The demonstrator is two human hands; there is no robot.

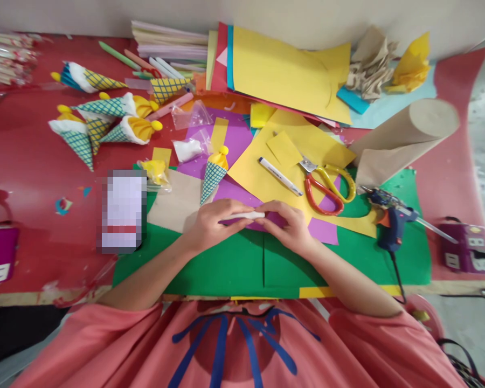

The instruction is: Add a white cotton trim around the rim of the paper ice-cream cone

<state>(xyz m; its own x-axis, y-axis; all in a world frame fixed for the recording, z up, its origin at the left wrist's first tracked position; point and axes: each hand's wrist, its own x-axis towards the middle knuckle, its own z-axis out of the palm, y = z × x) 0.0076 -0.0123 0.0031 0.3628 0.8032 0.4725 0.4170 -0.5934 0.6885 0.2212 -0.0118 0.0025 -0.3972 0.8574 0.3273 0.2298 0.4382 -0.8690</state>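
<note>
White strip [248, 215] between your left hand [218, 222] and right hand [288, 225], over purple paper [324, 231] | long axis left-right | left: pinching its left part | right: pinching its right end | both touching, neither nearer

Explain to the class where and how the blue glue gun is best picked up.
Probably by the handle of the glue gun, coming from the near side: the handle points that way, with the cord leaving its end, while the nozzle points left and away.
</note>
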